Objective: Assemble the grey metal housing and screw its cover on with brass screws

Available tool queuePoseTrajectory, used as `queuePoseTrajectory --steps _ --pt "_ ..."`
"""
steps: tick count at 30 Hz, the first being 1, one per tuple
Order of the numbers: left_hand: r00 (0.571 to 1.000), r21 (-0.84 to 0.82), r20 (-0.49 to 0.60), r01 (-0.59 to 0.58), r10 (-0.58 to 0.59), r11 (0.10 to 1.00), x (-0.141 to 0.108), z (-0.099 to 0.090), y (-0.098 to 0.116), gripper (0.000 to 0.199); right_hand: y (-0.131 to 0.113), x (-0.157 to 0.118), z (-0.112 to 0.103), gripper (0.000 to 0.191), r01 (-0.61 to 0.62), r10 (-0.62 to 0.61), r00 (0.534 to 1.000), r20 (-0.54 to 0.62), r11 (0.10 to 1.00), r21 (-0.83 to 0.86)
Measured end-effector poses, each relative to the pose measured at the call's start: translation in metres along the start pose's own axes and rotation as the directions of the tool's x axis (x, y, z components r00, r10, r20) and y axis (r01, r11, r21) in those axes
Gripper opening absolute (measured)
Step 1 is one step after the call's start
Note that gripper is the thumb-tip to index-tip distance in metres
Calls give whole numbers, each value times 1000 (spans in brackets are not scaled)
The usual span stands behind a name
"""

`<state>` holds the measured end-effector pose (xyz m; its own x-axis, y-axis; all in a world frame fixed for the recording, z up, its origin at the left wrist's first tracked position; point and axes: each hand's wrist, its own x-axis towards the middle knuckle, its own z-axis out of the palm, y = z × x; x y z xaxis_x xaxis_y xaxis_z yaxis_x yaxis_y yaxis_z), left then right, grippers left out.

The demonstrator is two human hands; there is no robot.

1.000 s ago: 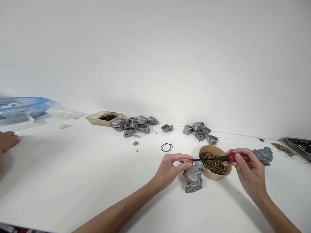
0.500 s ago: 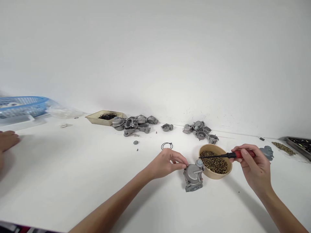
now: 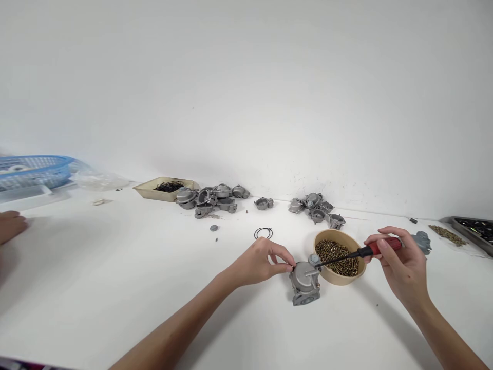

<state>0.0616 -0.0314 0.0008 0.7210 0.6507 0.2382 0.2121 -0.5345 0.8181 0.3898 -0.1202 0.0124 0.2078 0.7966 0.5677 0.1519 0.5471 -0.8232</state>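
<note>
A grey cast metal part [image 3: 305, 281] lies on the white table [image 3: 115, 277] in front of me. My left hand [image 3: 259, 263] pinches its left rim with thumb and fingertips. My right hand [image 3: 398, 264] grips a red-handled screwdriver [image 3: 360, 252]; its dark shaft slants down to the left and its tip sits at the top of the metal part. Just right of the part stands a tan bowl [image 3: 341, 275] filled with small brass screws.
Two heaps of grey castings [image 3: 211, 198] [image 3: 318, 208] lie along the wall, beside a beige tray of black rings [image 3: 162, 187]. A loose black ring [image 3: 263, 233], another casting [image 3: 421, 241], a dark tray [image 3: 475, 231] and a blue basket [image 3: 34, 169] surround them. Another person's hand [image 3: 11, 226] rests far left.
My left hand dropped from the screwdriver tip onto the casting's rim. The screwdriver tilted down, its tip going from over the bowl to the top of the casting.
</note>
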Motion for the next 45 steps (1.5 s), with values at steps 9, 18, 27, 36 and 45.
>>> queuePoseTrajectory --steps 9,18,27,36,45 --pt "996 -12 48 -76 77 997 -6 2 3 43 -28 26 -2 30 47 -51 987 -155 998 -28" --pt "976 186 -55 -198 212 962 -9 44 8 73 -106 72 31 15 423 -348 889 297 873 -244" --pt "973 235 0 -223 230 946 -8 38 5 63 -78 75 59 12 471 -322 772 547 869 -153" --pt "960 213 -4 -272 279 938 -7 38 2 54 -69 76 69 9 474 -295 730 616 869 -146" --pt "952 219 -3 -297 305 929 -7 38 1 50 -64 74 72 8 448 -262 733 628 880 -157"
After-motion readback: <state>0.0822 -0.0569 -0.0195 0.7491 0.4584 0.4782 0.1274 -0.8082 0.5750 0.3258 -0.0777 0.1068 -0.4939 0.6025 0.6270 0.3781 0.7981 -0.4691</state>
